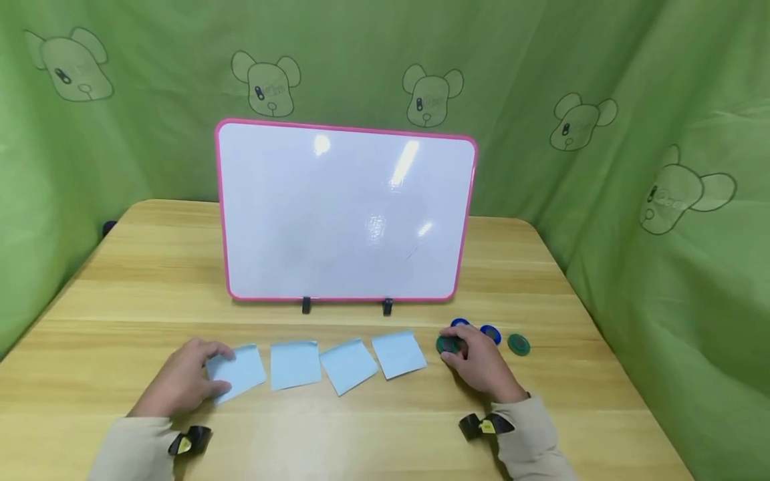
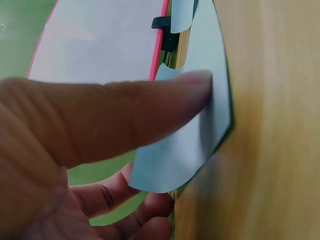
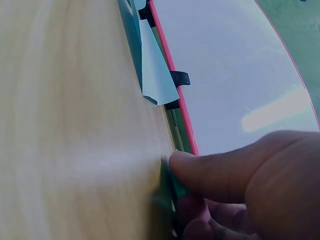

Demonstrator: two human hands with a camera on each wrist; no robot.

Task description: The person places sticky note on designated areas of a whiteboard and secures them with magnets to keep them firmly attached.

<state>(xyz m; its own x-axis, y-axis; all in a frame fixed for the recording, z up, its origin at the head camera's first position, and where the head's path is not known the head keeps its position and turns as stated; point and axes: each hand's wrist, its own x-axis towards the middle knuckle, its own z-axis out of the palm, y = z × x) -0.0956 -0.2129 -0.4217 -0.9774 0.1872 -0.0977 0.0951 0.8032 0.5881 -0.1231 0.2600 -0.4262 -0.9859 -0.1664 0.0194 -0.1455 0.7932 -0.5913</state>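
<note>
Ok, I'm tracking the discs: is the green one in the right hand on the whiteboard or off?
Off: the right hand pinches the green disc near the table, apart from the whiteboard.

Both sleeved forearms (image 1: 135, 447) are slanting inward. The left hand (image 1: 182, 377) is holding its thumb (image 2: 135, 112) and index finger (image 1: 212, 348) spread apart; the right hand (image 1: 481, 361) is pinching with its thumb (image 3: 215, 175) and curled fingers (image 3: 194, 209).
</note>
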